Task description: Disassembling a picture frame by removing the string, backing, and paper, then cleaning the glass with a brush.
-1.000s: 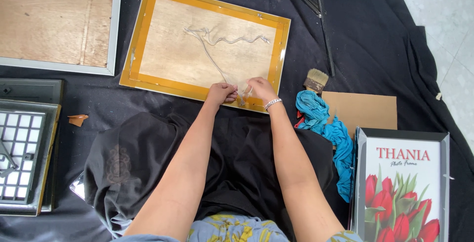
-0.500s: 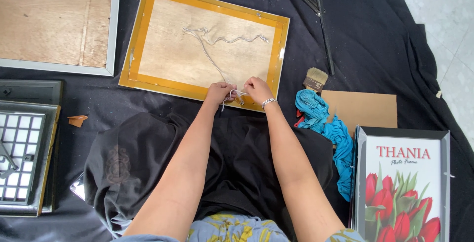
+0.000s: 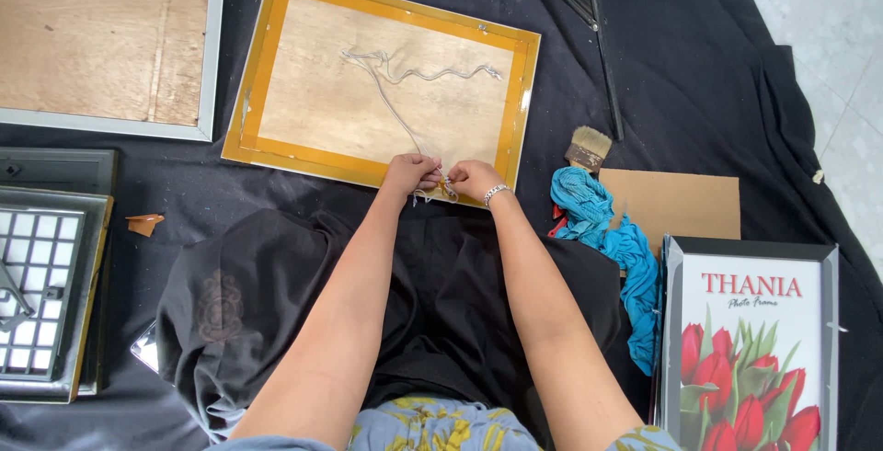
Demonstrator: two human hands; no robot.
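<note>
Pale string (image 3: 405, 120) is seen lying in loops across the plywood back of a yellow-bordered picture frame (image 3: 276, 74), which is laid face down on a black cloth (image 3: 699, 65). The near end of the string is pinched by the left hand (image 3: 411, 173) and the right hand (image 3: 474, 179), both closed on it at the frame's near edge, the fingertips almost touching. A bracelet (image 3: 496, 194) is worn on the right wrist. A paintbrush (image 3: 587, 148), a blue rag (image 3: 607, 230) and a cardboard sheet (image 3: 685, 205) are placed to the right, near a framed tulip print (image 3: 750, 341). A silver-edged frame (image 3: 101, 37) is set face down at the upper left.
</note>
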